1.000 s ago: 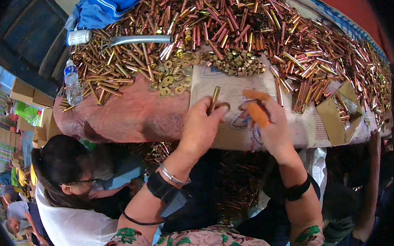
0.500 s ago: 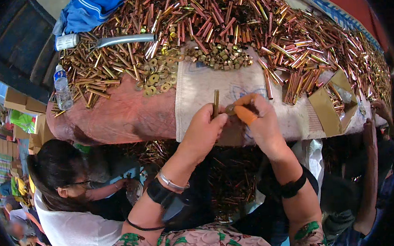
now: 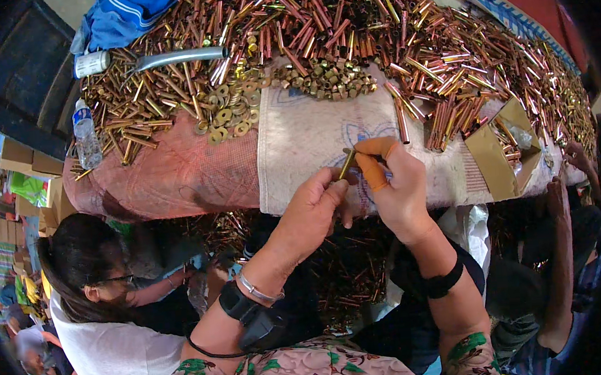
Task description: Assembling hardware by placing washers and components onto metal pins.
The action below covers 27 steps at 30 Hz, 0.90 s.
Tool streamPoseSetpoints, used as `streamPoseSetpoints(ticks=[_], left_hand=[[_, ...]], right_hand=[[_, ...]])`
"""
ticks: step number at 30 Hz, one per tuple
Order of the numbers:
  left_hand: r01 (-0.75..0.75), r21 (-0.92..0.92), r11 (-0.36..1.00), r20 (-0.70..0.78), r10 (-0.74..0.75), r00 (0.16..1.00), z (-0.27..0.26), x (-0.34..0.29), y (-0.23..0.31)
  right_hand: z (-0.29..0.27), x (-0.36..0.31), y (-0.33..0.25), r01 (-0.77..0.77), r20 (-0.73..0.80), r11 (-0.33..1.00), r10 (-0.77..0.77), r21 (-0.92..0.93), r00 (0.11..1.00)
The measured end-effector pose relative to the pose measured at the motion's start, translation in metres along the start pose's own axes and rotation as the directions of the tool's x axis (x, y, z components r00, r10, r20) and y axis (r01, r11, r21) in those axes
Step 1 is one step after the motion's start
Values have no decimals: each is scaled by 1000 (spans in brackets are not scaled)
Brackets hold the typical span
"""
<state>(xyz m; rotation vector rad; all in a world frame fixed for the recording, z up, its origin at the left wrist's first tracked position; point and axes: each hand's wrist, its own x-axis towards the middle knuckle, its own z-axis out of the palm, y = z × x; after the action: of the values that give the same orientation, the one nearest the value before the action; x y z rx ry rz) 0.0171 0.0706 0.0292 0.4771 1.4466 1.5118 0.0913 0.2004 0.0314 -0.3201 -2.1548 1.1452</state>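
My left hand (image 3: pixel 302 212) is closed, pinching a slim brass-coloured bolt (image 3: pixel 346 166) between thumb and fingers. The bolt leans up and to the right over the near edge of the cloth-covered work surface. Orange covers wrap the thumb and index finger of my right hand (image 3: pixel 403 180), and these close at the bolt's upper end. A small washer seems to be there, but my fingers partly hide it. Just beyond my hands lie a pile of brass-coloured nuts (image 3: pixel 331 79) and a pile of flat washers (image 3: pixel 229 112).
Metal tubes (image 3: pixel 439 73) are heaped along the back and right; bolts (image 3: pixel 148 107) lie at left. Around them are a grey metal handle (image 3: pixel 181 57), a white container (image 3: pixel 92 63), a water bottle (image 3: pixel 86 136) and an open cardboard box (image 3: pixel 497 160). Co-workers sit left and right.
The bolt has tipped from upright to leaning right, and its upper end has come to my right fingertips. My right hand has drawn slightly nearer. The whole view has shifted a little.
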Motion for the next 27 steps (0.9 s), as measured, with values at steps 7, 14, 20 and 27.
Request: streamPoseSetpoints(ticks=[7,14,20,27], left_hand=[[72,-183,980,-62,-85,994,0,0,7],[-59,-314,947,-171,5,985,-2,7,0],[6,-205,979,-131,-34,991,-1,9,-11],[-15,-94,995,-83,7,997,-2,10,-11]], right_hand=[[-6,-7,-4,114,238,993,-103,-34,966],[-18,4,8,14,196,1000,-11,-13,980],[-37,24,46,-125,-161,871,53,-475,985],[-44,26,55,-284,-116,852,260,-440,959]])
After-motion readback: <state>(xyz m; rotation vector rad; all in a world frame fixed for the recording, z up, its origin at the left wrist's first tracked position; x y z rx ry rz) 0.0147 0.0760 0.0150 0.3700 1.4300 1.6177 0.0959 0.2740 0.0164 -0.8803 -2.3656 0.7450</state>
